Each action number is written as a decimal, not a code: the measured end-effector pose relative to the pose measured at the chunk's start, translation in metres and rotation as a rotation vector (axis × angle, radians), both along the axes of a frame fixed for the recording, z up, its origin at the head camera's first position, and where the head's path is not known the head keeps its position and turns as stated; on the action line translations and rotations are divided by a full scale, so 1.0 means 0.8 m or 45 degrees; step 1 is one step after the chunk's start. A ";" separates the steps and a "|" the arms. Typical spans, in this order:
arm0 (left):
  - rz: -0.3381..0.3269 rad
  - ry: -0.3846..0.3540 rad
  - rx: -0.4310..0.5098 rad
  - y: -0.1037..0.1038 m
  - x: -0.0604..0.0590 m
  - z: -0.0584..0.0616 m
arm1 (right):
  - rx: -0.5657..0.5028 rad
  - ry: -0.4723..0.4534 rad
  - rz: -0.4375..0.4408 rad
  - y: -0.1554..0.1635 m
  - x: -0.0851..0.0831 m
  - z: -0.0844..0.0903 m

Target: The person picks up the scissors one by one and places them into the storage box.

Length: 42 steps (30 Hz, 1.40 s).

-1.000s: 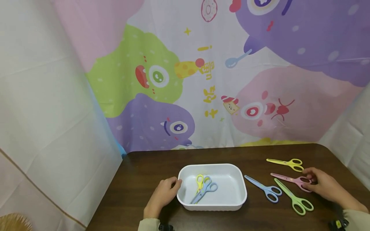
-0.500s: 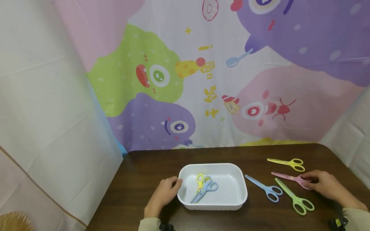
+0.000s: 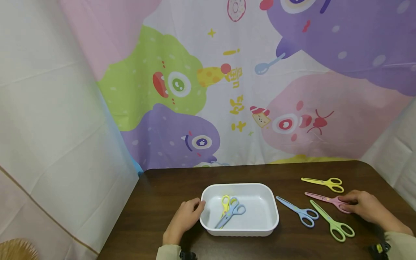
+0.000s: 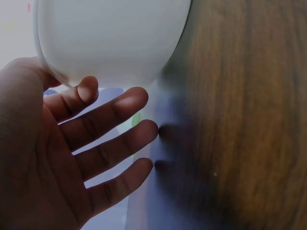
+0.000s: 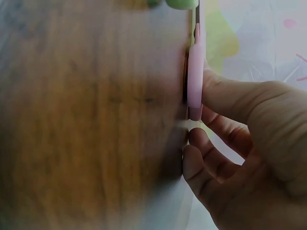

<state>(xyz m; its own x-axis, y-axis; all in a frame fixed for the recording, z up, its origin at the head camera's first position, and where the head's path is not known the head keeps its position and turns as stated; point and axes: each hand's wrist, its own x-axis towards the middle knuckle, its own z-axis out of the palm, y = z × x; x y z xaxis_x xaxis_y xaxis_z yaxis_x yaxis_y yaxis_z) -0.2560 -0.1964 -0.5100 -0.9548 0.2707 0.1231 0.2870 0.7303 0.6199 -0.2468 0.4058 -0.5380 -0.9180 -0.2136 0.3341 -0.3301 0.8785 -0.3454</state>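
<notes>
Pickup step: my right hand [image 3: 365,207] pinches the handle of the pink scissors [image 3: 328,201], which lie flat on the table [image 3: 156,202] right of the white tray [image 3: 273,216]; my left hand [image 3: 183,220], fingers relaxed, steadies the tray; next, I judge, a lift.

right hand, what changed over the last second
The right hand settled lower onto the handle of the pink scissors, fingers now lying on it. The scissors barely shifted. The left hand stays at the white tray, and the other scissors lie where they were.
</notes>
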 end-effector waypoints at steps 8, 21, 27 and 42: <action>-0.006 0.001 -0.006 0.001 0.000 -0.002 | -0.003 0.041 0.070 0.002 0.002 -0.004; -0.010 0.019 0.010 0.001 0.001 -0.004 | 0.112 0.207 0.117 0.011 0.004 0.008; -0.001 0.020 -0.010 0.001 0.000 -0.003 | 0.041 0.285 0.188 0.007 0.001 0.021; -0.003 0.043 -0.010 0.001 0.000 0.000 | 0.031 0.295 0.319 -0.014 -0.009 0.047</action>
<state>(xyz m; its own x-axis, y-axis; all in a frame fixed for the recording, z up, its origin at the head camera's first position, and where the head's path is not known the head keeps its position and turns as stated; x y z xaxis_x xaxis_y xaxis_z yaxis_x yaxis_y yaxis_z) -0.2556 -0.1952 -0.5097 -0.9495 0.2737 0.1533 0.3092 0.7345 0.6041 -0.2540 0.3949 -0.5003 -0.7362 -0.4332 0.5200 -0.6040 0.7672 -0.2160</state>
